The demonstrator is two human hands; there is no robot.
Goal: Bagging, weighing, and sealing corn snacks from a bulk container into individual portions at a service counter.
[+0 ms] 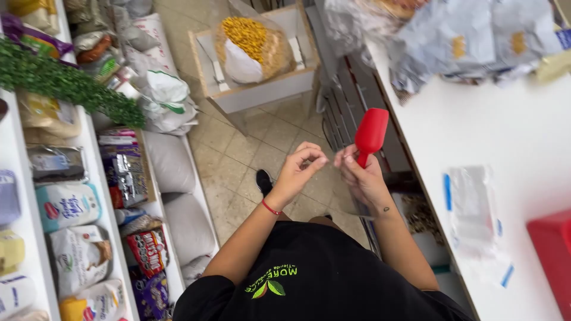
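Right hand [364, 177] is gripping a red plastic scoop [370, 134] mid-frame, scoop end up. Left hand [300, 169] is pinched shut right beside it, empty as far as I can see, left of the white tabletop [476, 137].

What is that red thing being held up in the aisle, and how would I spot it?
Start at the long white counter on the right side, then look just off its near edge, above the tiled floor. There the right hand grips a red plastic scoop by its handle, bowl pointing up. Unlike the flat red block on the counter, it is slim, rounded and hand-held.
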